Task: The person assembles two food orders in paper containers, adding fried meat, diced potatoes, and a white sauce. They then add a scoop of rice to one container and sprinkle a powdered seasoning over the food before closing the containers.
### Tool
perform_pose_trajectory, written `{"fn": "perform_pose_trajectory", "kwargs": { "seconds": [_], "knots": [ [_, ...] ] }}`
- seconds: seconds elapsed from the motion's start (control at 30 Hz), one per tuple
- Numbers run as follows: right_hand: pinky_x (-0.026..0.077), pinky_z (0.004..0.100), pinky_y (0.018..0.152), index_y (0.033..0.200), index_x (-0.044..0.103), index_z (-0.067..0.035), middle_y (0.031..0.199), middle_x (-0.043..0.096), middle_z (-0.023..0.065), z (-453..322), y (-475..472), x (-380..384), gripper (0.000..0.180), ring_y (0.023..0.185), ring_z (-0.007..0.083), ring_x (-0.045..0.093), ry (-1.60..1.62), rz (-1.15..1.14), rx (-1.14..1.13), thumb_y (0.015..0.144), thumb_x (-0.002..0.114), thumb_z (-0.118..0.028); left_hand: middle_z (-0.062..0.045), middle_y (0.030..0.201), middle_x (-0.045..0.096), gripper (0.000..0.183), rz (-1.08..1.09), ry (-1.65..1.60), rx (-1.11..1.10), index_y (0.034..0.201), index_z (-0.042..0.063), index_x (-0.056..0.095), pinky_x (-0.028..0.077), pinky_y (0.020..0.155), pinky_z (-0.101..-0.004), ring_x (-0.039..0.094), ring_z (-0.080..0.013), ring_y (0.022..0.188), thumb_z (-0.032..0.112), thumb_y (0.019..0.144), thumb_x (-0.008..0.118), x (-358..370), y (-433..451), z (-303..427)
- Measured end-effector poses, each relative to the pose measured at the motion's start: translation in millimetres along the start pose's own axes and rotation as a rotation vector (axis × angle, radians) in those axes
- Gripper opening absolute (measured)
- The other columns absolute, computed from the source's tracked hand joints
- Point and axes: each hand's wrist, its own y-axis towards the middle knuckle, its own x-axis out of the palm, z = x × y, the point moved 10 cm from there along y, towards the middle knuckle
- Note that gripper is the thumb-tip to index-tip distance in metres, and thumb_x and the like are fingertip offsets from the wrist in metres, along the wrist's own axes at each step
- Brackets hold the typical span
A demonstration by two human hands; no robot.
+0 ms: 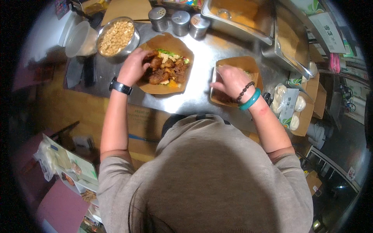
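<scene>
My left hand (pixel 133 67), with a dark watch at its wrist, is at the left side of an open brown paper takeaway box (pixel 177 41). Its fingertips reach to the browned, fried-looking meat pieces (pixel 169 71) inside; whether they grip a piece is hidden. Shredded greens (pixel 165 53) and pale flakes show among the meat. To the right, my right hand (pixel 233 79) bends down over a second brown takeaway box (pixel 239 61). Its fingertips and most of that box's contents are covered by the hand. Both boxes rest on a shiny metal worktop (pixel 195 81).
A steel bowl of peanuts (pixel 116 38) and a translucent plastic tub (pixel 78 40) stand at the back left. Several metal shakers (pixel 180 23) line the back. Steel pans (pixel 242 21) holding orange-brown powder stand back right. Wrapped white rounds (pixel 279 97) sit in a carton at the right.
</scene>
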Motion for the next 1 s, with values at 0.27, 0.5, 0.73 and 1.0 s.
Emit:
{"fn": "perform_pose_trajectory", "kwargs": {
  "seconds": [0.27, 0.5, 0.73, 1.0],
  "knots": [
    [0.045, 0.0354, 0.072, 0.088, 0.053, 0.0, 0.091, 0.053, 0.0159, -86.7, 107.4, 24.2, 0.029, 0.085, 0.0291, 0.052, 0.014, 0.115, -0.109, 0.073, 0.06, -0.023, -0.011, 0.078, 0.053, 0.028, 0.301, -0.169, -0.161, 0.095, 0.002, 0.055, 0.043, 0.063, -0.0274, 0.053, -0.0196, 0.066, 0.0, 0.068, 0.06, -40.2, -25.2, -12.5],
    [0.043, 0.0338, 0.079, 0.095, 0.053, 0.001, 0.096, 0.052, 0.0172, -92.2, 152.6, 77.7, 0.045, 0.092, 0.0289, 0.051, -0.028, 0.054, 0.06, 0.068, 0.064, -0.034, -0.008, 0.075, 0.052, 0.026, 0.392, -0.185, -0.27, 0.092, 0.003, 0.056, 0.042, 0.059, -0.0271, 0.05, -0.0171, 0.061, 0.001, 0.067, 0.061, -39.6, -52.8, -26.0],
    [0.044, 0.033, 0.077, 0.092, 0.053, 0.004, 0.092, 0.054, 0.0209, -86.3, 153.3, 72.9, 0.046, 0.086, 0.0302, 0.053, 0.023, 0.096, 0.056, 0.066, 0.063, -0.032, -0.011, 0.078, 0.053, 0.023, 0.376, -0.233, -0.269, 0.091, 0.002, 0.056, 0.043, 0.061, -0.0286, 0.052, -0.0201, 0.064, 0.001, 0.068, 0.06, -39.4, -60.1, -26.3],
    [0.046, 0.0308, 0.067, 0.082, 0.056, 0.002, 0.077, 0.059, 0.0162, -51.2, 131.1, 19.2, 0.043, 0.071, 0.0253, 0.057, 0.464, 0.143, 0.059, 0.063, 0.063, -0.036, -0.013, 0.083, 0.054, 0.025, 0.341, -0.237, -0.116, 0.093, 0.001, 0.055, 0.044, 0.066, -0.032, 0.054, -0.026, 0.074, 0.002, 0.068, 0.06, -44.2, -35.9, -4.2]
  ]
}}
